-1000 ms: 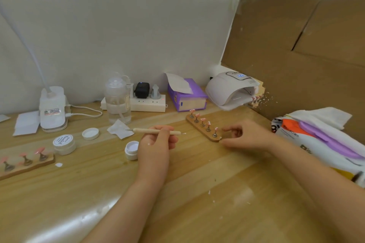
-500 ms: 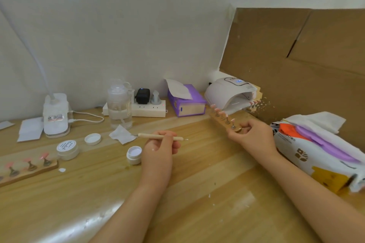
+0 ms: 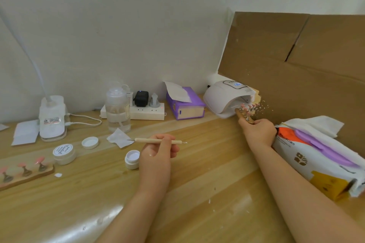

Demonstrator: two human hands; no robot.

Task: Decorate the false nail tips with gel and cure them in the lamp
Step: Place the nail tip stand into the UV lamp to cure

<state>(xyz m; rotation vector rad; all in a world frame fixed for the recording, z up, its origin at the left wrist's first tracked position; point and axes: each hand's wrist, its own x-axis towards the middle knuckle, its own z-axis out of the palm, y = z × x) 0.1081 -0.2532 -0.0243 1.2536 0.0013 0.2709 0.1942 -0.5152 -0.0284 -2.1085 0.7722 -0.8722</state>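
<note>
Head view gives me the tabletop (image 3: 197, 173) first, with the cardboard (image 3: 296, 65) standing along its right side and the lamp (image 3: 227, 98) set against it, mouth facing me. My right hand (image 3: 257, 131) has its fingers curled round the near end of the strip (image 3: 245, 115), lifted off the tabletop, with the pink tips (image 3: 248, 107) right at the lamp's mouth. My left hand (image 3: 158, 154) waits mid-tabletop, fingers pinching the tool (image 3: 158, 140) level, just beside the open jar (image 3: 132, 159). I judge this to be the curing step, decoration on this strip done. Next I would slide the strip in flat, keeping the tips from brushing the lamp's roof, then let go. A second strip (image 3: 25, 173) sits far left.
</note>
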